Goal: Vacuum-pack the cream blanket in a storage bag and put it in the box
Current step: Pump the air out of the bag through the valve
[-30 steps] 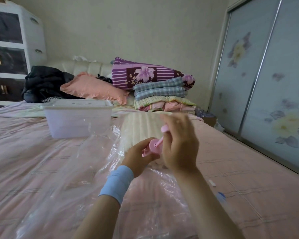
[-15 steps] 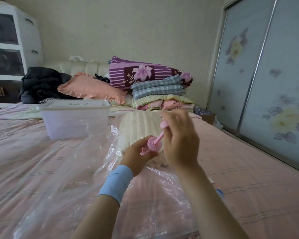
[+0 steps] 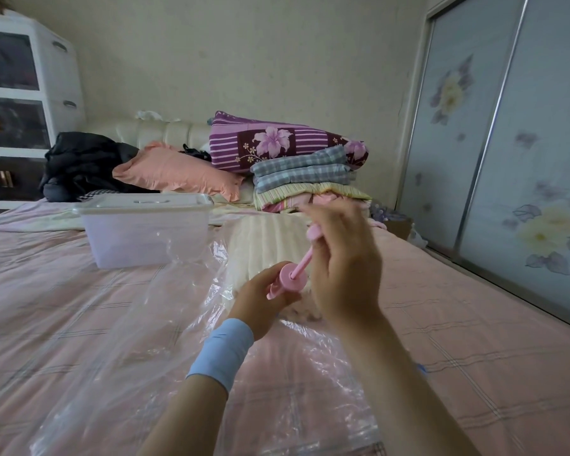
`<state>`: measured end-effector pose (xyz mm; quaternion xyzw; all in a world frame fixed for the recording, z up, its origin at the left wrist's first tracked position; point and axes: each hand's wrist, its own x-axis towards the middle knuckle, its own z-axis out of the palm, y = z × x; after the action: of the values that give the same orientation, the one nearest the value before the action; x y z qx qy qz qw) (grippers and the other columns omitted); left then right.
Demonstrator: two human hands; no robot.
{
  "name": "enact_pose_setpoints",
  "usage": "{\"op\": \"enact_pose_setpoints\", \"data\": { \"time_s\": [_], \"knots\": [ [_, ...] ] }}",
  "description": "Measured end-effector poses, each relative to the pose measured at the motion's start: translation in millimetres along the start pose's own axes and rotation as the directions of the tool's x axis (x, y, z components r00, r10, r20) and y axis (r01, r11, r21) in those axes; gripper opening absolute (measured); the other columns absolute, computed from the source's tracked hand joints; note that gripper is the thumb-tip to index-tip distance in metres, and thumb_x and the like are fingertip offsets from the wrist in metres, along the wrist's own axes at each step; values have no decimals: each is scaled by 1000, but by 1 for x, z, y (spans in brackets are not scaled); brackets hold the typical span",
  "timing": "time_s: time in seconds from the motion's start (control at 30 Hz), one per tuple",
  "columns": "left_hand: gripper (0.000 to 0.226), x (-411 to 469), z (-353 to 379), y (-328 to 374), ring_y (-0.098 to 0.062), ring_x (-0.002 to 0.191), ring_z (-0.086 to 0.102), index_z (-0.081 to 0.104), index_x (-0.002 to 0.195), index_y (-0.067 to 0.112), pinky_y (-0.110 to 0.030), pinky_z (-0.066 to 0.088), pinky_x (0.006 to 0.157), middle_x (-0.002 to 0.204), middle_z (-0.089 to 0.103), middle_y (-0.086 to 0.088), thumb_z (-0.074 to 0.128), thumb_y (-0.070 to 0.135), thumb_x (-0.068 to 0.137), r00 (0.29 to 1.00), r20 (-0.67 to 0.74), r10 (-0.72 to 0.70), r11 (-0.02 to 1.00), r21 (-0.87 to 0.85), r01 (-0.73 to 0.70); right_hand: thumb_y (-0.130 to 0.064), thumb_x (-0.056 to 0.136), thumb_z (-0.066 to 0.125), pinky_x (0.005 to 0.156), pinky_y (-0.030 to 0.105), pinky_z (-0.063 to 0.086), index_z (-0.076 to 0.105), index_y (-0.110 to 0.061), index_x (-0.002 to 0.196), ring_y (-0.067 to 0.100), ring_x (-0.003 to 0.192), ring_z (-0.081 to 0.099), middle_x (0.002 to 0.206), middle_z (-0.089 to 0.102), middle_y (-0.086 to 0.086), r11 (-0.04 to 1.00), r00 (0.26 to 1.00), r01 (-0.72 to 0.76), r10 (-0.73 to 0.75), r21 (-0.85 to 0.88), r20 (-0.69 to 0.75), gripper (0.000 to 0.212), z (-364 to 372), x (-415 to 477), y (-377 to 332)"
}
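Note:
A folded cream blanket (image 3: 264,245) lies inside a clear plastic storage bag (image 3: 139,330) spread over the bed. Over the bag I hold a pink hand pump (image 3: 292,279). My left hand (image 3: 260,301), with a blue wristband, grips the pump's body. My right hand (image 3: 343,264) grips the pump's handle, and the thin pink rod shows between handle and body. The clear lidded plastic box (image 3: 145,232) stands on the bed, behind and left of the bag.
A pink checked bedspread (image 3: 458,340) covers the bed. At the headboard lie a peach pillow (image 3: 175,172), dark clothes (image 3: 83,162) and a stack of folded bedding (image 3: 303,179). A white drawer unit (image 3: 30,103) stands left; sliding wardrobe doors (image 3: 507,143) run along the right.
My right hand has drawn the pump's handle up and away from the body, so more of the rod shows. The left hand stays on the pump's body.

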<state>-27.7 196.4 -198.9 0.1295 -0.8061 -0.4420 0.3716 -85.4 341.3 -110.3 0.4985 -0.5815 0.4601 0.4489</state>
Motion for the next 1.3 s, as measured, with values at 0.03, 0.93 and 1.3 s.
{"op": "enact_pose_setpoints", "data": {
  "time_s": [0.03, 0.93, 1.3],
  "knots": [
    [41, -1, 0, 2, -2, 94, 61, 64, 109, 46, -20, 47, 89, 100, 69, 19, 74, 17, 82, 1000, 9, -6, 1000, -5, 6, -18, 95, 41, 63, 34, 53, 69, -17, 119, 21, 92, 58, 106, 60, 2, 999, 992, -46, 47, -14, 119, 37, 9, -16, 3],
    [46, -2, -3, 2, -14, 109, 62, 63, 113, 50, -37, 48, 101, 111, 69, 13, 74, 38, 70, 1000, 23, 1, 998, -66, 1, -17, 98, 44, 63, 24, 48, 74, -14, 111, 15, 87, 56, 100, 61, 2, 999, 999, 21, -20, 45, -36, 33, -10, 16, -8],
    [32, -6, 1, 5, -8, 93, 64, 66, 102, 46, -26, 48, 87, 93, 70, 15, 72, 27, 77, 1000, 10, -25, 998, -53, 25, -34, 93, 37, 68, 36, 54, 69, -22, 119, 20, 99, 59, 111, 61, -3, 992, 910, -121, 127, -38, 394, 43, 26, -43, 14]
  ]
}}
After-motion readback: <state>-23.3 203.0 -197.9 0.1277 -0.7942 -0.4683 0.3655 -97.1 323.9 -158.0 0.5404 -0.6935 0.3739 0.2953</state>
